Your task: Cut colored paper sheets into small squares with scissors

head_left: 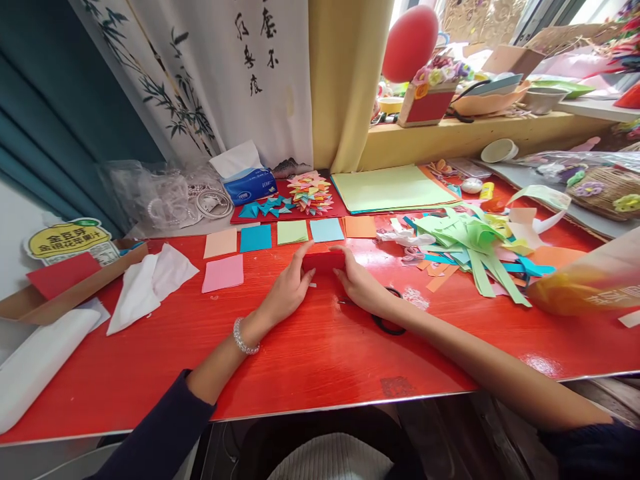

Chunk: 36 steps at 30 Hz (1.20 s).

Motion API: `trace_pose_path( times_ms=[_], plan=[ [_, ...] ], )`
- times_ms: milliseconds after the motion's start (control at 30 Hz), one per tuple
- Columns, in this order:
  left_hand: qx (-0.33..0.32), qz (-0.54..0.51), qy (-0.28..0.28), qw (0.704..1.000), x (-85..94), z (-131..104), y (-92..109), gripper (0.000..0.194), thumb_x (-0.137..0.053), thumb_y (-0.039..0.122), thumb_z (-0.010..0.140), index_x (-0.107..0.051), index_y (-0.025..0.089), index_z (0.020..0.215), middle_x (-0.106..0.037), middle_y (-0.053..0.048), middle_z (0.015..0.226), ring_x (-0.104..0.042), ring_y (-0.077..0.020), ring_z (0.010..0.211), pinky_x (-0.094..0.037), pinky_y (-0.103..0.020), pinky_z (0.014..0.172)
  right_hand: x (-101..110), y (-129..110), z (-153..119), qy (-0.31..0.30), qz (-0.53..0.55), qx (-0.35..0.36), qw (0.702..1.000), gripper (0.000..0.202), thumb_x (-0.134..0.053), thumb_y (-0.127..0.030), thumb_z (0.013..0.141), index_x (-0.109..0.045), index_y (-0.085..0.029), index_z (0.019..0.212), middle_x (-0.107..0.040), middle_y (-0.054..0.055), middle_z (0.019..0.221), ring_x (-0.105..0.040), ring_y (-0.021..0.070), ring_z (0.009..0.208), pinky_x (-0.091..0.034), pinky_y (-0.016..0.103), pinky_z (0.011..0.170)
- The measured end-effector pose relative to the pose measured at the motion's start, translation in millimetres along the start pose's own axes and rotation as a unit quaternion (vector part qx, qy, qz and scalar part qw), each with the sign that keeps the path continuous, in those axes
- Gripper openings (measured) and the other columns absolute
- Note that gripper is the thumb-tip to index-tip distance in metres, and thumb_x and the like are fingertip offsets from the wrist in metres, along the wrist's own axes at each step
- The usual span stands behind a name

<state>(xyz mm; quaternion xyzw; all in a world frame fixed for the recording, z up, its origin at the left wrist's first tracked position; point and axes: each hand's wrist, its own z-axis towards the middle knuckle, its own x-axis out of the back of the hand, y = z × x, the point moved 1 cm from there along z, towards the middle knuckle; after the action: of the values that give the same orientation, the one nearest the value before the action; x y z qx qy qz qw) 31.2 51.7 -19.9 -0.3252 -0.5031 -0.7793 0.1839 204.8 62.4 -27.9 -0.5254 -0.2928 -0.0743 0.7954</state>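
Note:
A red piece of paper (324, 262) is held by its two sides just above the red table (280, 373). My left hand (289, 288) is closed on its left edge, and my right hand (361, 281) grips the right edge. Whether the paper is one sheet or a stack I cannot tell. Dark-handled scissors (387, 328) lie partly hidden beneath my right wrist. Behind my hands sit square paper piles: peach (221, 243), blue (255, 237), light green (293, 232), pale blue (327, 229) and orange (360, 227). A pink pile (223, 273) lies nearer on the left.
Cut paper strips (463, 233) heap up on the right, beside a plastic bag (590, 273). Large green sheets (395, 189), a folded-paper piece (310, 193) and a tissue pack (247, 180) stand at the back. On the left are crumpled tissue (150, 283) and a cardboard tray (85, 283).

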Motion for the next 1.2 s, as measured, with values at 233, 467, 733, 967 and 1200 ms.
trace_pose_path(
  times_ms=[233, 467, 733, 967, 1200],
  plan=[
    [-0.043, 0.013, 0.016, 0.999, -1.0, -2, 7, 0.033, -0.035, 0.021, 0.093, -0.043, 0.022, 0.125, -0.056, -0.006, 0.115, -0.057, -0.0162, 0.097, -0.046, -0.031, 0.087, 0, 6, -1, 0.017, -0.013, -0.01, 1.0, 0.019, -0.031, -0.017, 0.086, -0.034, -0.018, 0.105, -0.059, 0.011, 0.091, -0.055, 0.0195, 0.076, -0.046, 0.039, 0.075],
    [-0.052, 0.011, -0.002, 0.999, 0.5, -2, 6, 0.039, -0.036, 0.026, 0.094, -0.037, 0.023, 0.132, -0.053, -0.007, 0.127, -0.058, -0.0168, 0.101, -0.045, -0.033, 0.091, -4, 9, -1, -0.002, -0.05, -0.018, 0.999, 0.01, -0.031, -0.021, 0.087, -0.034, -0.021, 0.097, -0.06, 0.009, 0.085, -0.054, 0.019, 0.07, -0.045, 0.033, 0.062],
    [0.007, -0.097, -0.012, 0.995, 24.1, 0, 15, 0.039, -0.046, 0.036, 0.089, -0.048, 0.026, 0.126, -0.058, -0.005, 0.121, -0.06, -0.0122, 0.078, -0.049, -0.023, 0.069, 3, -3, -5, -0.005, -0.072, 0.006, 0.997, 0.023, -0.035, -0.015, 0.084, -0.039, -0.02, 0.105, -0.063, 0.012, 0.089, -0.06, 0.0242, 0.079, -0.045, 0.034, 0.063],
    [-0.019, -0.129, -0.053, 0.99, 41.0, 1, 13, 0.04, -0.045, 0.035, 0.09, -0.048, 0.029, 0.129, -0.058, -0.006, 0.112, -0.05, -0.0063, 0.058, -0.046, -0.019, 0.052, 3, -3, -9, 0.007, -0.107, 0.06, 0.992, 0.024, -0.031, -0.013, 0.086, -0.039, -0.02, 0.108, -0.063, 0.01, 0.087, -0.058, 0.02, 0.07, -0.043, 0.029, 0.058],
    [-0.01, -0.019, -0.014, 1.0, 48.9, 3, 8, 0.023, -0.047, 0.03, 0.088, -0.063, 0.02, 0.101, -0.059, 0.001, 0.065, -0.051, -0.0091, 0.054, -0.043, -0.022, 0.056, 1, -5, -10, -0.038, -0.102, 0.044, 0.993, 0.018, -0.032, -0.025, 0.092, -0.039, -0.021, 0.108, -0.063, 0.01, 0.093, -0.06, 0.0217, 0.08, -0.046, 0.034, 0.067]
  ],
)
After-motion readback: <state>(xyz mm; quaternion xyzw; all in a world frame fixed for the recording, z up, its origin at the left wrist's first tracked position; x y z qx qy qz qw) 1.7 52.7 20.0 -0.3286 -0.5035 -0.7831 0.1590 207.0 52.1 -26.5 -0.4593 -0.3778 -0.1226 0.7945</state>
